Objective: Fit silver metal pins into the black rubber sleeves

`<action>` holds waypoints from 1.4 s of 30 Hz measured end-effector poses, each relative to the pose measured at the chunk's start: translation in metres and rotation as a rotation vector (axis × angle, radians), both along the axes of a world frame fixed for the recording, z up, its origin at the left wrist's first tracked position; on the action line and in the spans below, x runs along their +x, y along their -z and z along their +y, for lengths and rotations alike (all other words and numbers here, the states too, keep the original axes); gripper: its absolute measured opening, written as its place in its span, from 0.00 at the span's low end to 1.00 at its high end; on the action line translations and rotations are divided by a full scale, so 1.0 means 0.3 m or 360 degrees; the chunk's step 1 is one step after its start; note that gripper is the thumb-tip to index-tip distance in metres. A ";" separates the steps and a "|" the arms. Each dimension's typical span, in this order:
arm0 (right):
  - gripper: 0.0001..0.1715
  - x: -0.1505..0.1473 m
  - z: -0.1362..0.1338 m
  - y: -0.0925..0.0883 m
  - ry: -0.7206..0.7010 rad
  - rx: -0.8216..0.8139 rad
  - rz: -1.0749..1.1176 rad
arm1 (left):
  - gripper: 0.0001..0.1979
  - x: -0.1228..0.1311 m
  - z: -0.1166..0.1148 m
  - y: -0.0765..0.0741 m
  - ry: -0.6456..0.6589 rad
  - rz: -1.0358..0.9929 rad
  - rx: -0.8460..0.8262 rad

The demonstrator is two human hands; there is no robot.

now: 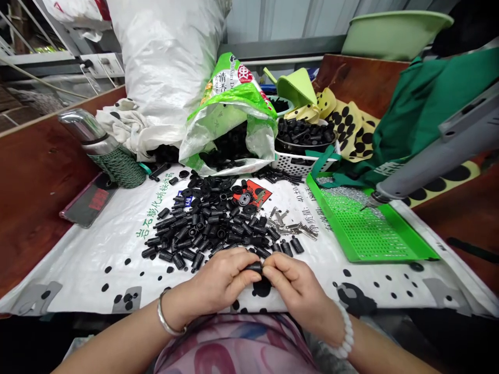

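Note:
Near the front edge of the table, my left hand (pixel 228 278) grips a black cylindrical part (pixel 254 267) between thumb and fingers. My right hand (pixel 294 283) meets it from the right, its thumb and index finger pinched at the part's end. Whatever else the right fingertips hold is too small to make out. Just beyond my hands lies a pile of black plastic parts (pixel 210 218). Thin metal pieces (pixel 294 227) are scattered to the right of the pile. An orange-red card (pixel 263 193) with a grey oval piece on it lies at the pile's back edge.
A green tray (pixel 362 239) of small metal bits is on the right, under a grey electric screwdriver (pixel 436 150). Behind stand an open green-white bag (pixel 230 140) and a white basket (pixel 300 163). A flask (pixel 113 156) and a phone (pixel 89 200) are at left.

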State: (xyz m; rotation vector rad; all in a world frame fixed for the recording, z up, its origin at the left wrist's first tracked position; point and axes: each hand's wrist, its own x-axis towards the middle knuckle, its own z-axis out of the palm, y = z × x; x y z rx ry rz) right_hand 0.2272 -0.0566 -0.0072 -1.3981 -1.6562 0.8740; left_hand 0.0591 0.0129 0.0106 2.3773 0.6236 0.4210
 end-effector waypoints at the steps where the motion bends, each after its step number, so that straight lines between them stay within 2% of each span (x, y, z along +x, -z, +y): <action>1: 0.15 0.001 -0.003 -0.001 -0.0023 0.0189 -0.0181 | 0.13 -0.001 0.001 -0.006 -0.0018 -0.0022 -0.0100; 4: 0.14 0.005 -0.008 0.000 -0.0123 0.0610 -0.0599 | 0.14 -0.006 0.006 -0.023 -0.0042 0.0050 -0.0621; 7: 0.14 0.007 -0.007 -0.001 -0.0234 0.0703 -0.0738 | 0.18 -0.013 0.013 -0.032 -0.0031 0.0180 -0.1183; 9: 0.14 0.007 -0.004 -0.005 -0.0266 0.0676 -0.0685 | 0.18 -0.014 0.015 -0.037 -0.0021 0.0185 -0.1247; 10: 0.15 0.005 -0.002 -0.007 -0.0259 0.0640 -0.0625 | 0.17 -0.014 0.015 -0.040 -0.0028 0.0172 -0.1156; 12: 0.15 0.001 -0.001 -0.007 -0.0201 0.0498 -0.0468 | 0.14 -0.010 0.011 -0.046 -0.0049 0.0166 -0.0809; 14: 0.16 -0.003 -0.001 -0.001 -0.0126 0.0268 -0.0265 | 0.12 -0.007 0.003 -0.048 -0.0057 0.0203 -0.0404; 16: 0.17 -0.007 -0.002 0.009 -0.0067 0.0003 -0.0025 | 0.11 -0.006 -0.005 -0.045 -0.0032 0.0271 -0.0116; 20: 0.18 -0.009 0.002 0.028 -0.0041 -0.0385 0.0459 | 0.12 -0.005 -0.015 -0.030 0.0034 0.0331 0.0203; 25: 0.18 -0.015 0.006 0.027 -0.0031 -0.0636 0.0789 | 0.13 -0.003 -0.013 0.000 0.0098 0.0225 0.0457; 28: 0.18 -0.021 0.003 0.020 0.0000 -0.0587 0.0757 | 0.13 -0.002 -0.010 0.016 0.0055 0.0152 0.0534; 32: 0.18 -0.021 0.002 0.016 0.0089 -0.0192 0.0365 | 0.13 0.003 -0.011 0.022 0.0019 0.0118 0.0472; 34: 0.18 -0.021 0.006 0.015 0.0097 -0.0118 0.0278 | 0.13 0.005 -0.013 0.021 -0.0006 0.0102 0.0512; 39: 0.20 -0.028 0.017 0.018 0.0100 -0.0334 0.0496 | 0.12 0.003 -0.017 0.034 -0.0046 0.0051 0.0852; 42: 0.20 -0.033 0.017 0.023 0.0081 -0.0495 0.0611 | 0.12 0.001 -0.009 0.048 0.0010 0.0051 0.0928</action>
